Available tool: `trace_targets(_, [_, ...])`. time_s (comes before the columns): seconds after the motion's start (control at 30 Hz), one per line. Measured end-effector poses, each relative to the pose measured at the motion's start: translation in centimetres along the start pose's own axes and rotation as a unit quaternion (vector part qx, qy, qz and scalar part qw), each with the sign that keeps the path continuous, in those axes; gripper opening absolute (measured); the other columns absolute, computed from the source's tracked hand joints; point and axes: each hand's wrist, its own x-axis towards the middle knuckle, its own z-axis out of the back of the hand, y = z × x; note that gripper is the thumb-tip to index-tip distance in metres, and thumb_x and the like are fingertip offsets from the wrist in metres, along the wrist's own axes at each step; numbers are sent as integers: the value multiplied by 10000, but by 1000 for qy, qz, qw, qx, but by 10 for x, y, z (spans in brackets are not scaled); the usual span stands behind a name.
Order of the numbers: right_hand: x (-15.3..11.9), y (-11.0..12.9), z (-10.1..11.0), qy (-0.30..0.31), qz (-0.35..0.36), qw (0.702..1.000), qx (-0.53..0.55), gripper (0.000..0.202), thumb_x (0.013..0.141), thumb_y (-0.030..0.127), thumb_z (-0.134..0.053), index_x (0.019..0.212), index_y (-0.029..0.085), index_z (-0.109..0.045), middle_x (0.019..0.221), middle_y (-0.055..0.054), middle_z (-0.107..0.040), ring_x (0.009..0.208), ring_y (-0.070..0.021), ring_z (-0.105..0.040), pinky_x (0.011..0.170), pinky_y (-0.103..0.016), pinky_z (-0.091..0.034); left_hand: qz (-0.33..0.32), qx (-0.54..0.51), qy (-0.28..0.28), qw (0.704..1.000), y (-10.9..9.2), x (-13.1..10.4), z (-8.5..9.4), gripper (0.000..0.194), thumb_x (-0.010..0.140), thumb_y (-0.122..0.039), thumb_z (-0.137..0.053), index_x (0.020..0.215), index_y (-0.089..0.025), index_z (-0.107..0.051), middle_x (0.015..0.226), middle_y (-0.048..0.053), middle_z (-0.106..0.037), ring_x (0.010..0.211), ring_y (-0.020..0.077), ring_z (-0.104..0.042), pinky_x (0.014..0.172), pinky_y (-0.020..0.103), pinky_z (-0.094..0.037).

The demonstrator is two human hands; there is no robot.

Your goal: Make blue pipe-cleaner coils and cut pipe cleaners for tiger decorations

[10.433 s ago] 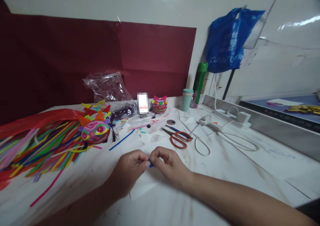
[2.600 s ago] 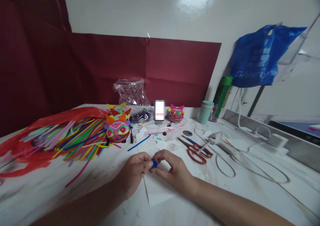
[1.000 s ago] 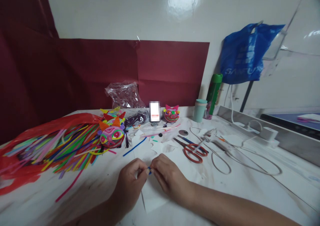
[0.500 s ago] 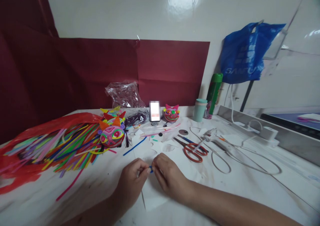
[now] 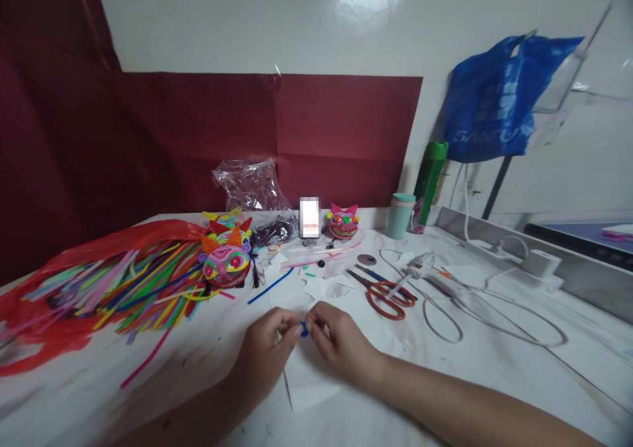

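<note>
Between my fingertips, above a white sheet of paper [image 5: 316, 384], is a small curled blue piece [image 5: 304, 329], partly hidden by the fingers. My left hand [image 5: 270, 348] pinches it from the left, thumb against forefinger. From the right my right hand [image 5: 339, 341] pinches the same piece, and the two hands nearly touch. A straight blue fuzzy stick [image 5: 270, 285] lies just beyond the hands. Red-handled scissors [image 5: 388, 300] rest on the table to the right, blades pointing back left.
Colourful fuzzy sticks [image 5: 143, 289] spill from a red plastic bag [image 5: 148, 231] at left, beside decorated animal heads [image 5: 226, 266]. Another head [image 5: 343, 223], a lit phone [image 5: 310, 217] and a green cup [image 5: 400, 216] stand behind. White cables [image 5: 514, 331] loop at right.
The view has shifted slightly, so most things appear a little further right. More of the blue piece shows between my fingertips, and it looks more curled.
</note>
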Motion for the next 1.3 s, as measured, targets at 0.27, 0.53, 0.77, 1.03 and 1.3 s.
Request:
trace_targets(0.27, [-8, 2, -6, 4, 77, 995, -60, 123, 819, 115, -404, 744, 171, -485, 717, -49, -532, 662, -153, -495, 600, -262, -413, -137, 120, 23, 983, -4, -4, 4, 239, 792, -192, -423, 574, -192, -522, 578, 13, -548, 602, 151, -518, 589, 247, -381])
trace_targets(0.53, [-8, 6, -1, -5, 143, 986, -90, 132, 838, 116, -379, 746, 182, -445, 719, -64, -521, 679, -171, -473, 609, -285, -409, 96, -109, 78, 986, -4, 4, 4, 267, 731, -368, -474, 533, -189, -470, 513, -25, -458, 545, 130, -429, 562, 243, -342])
trace_targets(0.77, [-10, 5, -3, -1, 161, 981, -105, 134, 841, 123, -368, 741, 183, -435, 707, -69, -514, 656, -174, -456, 580, -284, -397, 144, -192, 96, 966, 1, 7, 0, 216, 608, -341, -591, 524, -177, -480, 488, -39, -464, 506, 103, -381, 524, 229, -298])
trace_targets(1.03, [-11, 5, -4, -4, 155, 982, -106, 129, 830, 113, -371, 741, 183, -435, 708, -67, -514, 645, -168, -458, 565, -277, -395, 147, -223, 100, 958, 7, 7, -2, 122, 607, -269, -573, 581, -169, -508, 502, -55, -460, 515, 96, -387, 524, 222, -293])
trace_targets(1.3, [-11, 3, -4, -4, 158, 983, -92, 120, 814, 95, -393, 748, 189, -427, 718, -60, -506, 663, -171, -467, 578, -273, -396, 154, -221, 109, 957, 5, 7, -4, 137, 603, -275, -568, 552, -176, -490, 497, -46, -463, 524, 105, -414, 545, 234, -316])
